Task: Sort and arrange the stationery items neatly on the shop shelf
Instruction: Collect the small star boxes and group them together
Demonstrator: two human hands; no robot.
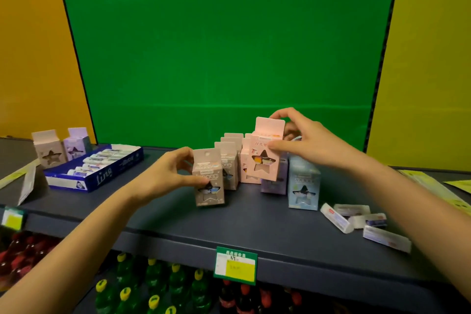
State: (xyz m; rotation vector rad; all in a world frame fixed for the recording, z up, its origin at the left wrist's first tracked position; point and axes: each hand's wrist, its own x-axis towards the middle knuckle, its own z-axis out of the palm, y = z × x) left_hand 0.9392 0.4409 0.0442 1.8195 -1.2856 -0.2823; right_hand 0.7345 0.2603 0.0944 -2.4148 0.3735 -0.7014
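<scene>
On the dark shelf, my left hand grips a taupe star-window box that stands at the front of a row of like boxes. My right hand pinches a pink star-window box held just above the row of pink boxes. A purple box and a light blue box stand to the right. Several white eraser packs lie loose at the right.
A blue tray of white tubes sits at the left, with a taupe box and a purple box behind it. A price tag hangs on the shelf edge. Bottles fill the shelf below. Yellow leaflets lie far right.
</scene>
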